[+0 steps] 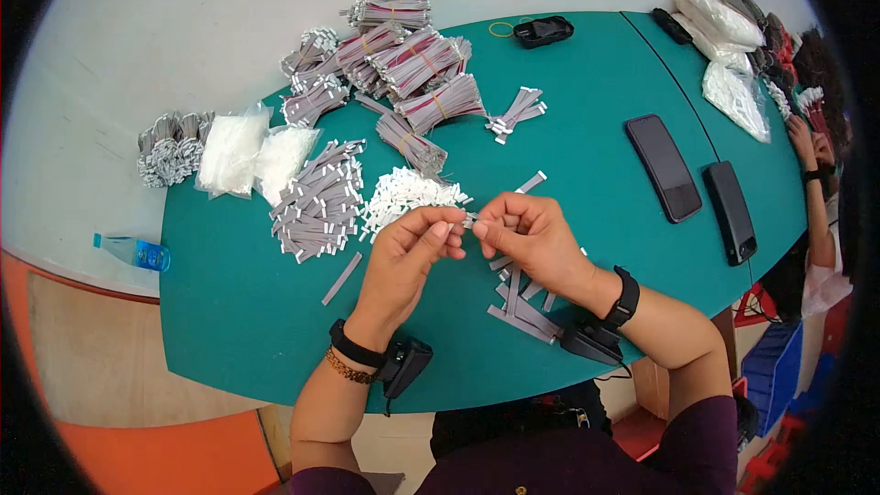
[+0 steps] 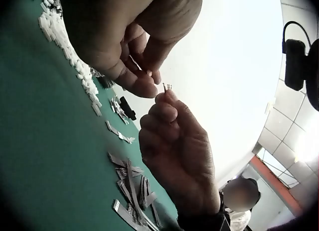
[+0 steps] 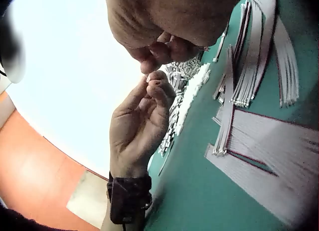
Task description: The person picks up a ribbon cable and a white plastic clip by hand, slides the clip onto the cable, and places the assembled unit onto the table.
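Both hands meet fingertip to fingertip over the table, in front of a heap of small white connector housings (image 1: 408,194). My left hand (image 1: 408,249) pinches one small white connector housing (image 3: 148,78) between thumb and fingers. Facing it, my right hand (image 1: 539,240) pinches a flat ribbon cable whose thin metal terminals (image 2: 167,86) stick out past the fingertips; most of the cable is hidden in that hand. Under the right wrist lie several loose grey ribbon cables (image 1: 521,310). To the left of the housings is a pile of grey cables with white ends (image 1: 316,206).
Banded cable bundles (image 1: 417,64) are stacked at the back, beside clear bags (image 1: 234,151) of white parts. A phone (image 1: 663,168) and a black case (image 1: 731,213) lie to the right. A water bottle (image 1: 133,251) lies left; another person's hand (image 1: 807,142) is far right.
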Motion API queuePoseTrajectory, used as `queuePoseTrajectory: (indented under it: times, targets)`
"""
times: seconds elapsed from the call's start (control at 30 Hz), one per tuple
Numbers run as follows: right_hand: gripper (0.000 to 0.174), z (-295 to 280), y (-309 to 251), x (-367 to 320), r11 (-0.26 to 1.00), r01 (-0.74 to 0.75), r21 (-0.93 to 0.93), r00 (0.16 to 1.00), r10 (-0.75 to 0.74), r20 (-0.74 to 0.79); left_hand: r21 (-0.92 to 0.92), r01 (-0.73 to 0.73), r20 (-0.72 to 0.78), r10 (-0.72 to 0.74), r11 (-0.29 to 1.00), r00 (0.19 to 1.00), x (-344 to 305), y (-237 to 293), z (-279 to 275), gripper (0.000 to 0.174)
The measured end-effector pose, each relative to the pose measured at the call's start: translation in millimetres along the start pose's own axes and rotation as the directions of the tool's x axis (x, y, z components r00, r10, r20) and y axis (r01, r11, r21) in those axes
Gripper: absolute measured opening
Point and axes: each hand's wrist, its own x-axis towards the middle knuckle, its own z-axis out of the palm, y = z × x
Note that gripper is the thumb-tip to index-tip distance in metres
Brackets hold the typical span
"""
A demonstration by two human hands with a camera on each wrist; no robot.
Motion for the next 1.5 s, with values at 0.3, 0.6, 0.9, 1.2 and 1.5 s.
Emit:
queuePoseTrajectory:
  times: [0.3, 0.6, 0.9, 1.2, 1.5]
  targets:
    - [0.009, -2.7, -4.6, 0.1, 1.000, 0.004, -0.030, 0.999, -0.003, 0.044, -0.059, 0.062, 0.043, -0.060, 0.996, 0.997, 0.9, -0.3, -10.8, 0.018]
    - [0.010, -2.5, -3.2, -1.2, 0.998, -0.019, -0.055, 0.995, 0.024, 0.099, -0.171, 0.115, 0.078, -0.102, 0.979, 0.992, 1.0, -4.5, -14.1, 0.014]
    - [0.010, -3.1, -5.7, -0.6, 0.998, -0.008, -0.062, 0.995, 0.015, 0.101, 0.011, 0.018, 0.013, -0.019, 1.000, 1.000, 0.2, -2.4, -7.3, 0.019]
    - [0.010, -4.3, -2.6, 0.5, 0.998, -0.003, -0.056, 0.994, 0.009, 0.106, 0.011, 0.007, 0.010, -0.007, 1.000, 1.000, -0.3, -0.1, -5.3, 0.020]
    - [0.011, -4.9, -3.2, 0.7, 0.997, -0.007, -0.072, 0.995, 0.014, 0.095, -0.124, 0.095, 0.081, -0.085, 0.988, 0.993, 0.3, -0.3, -8.5, 0.020]
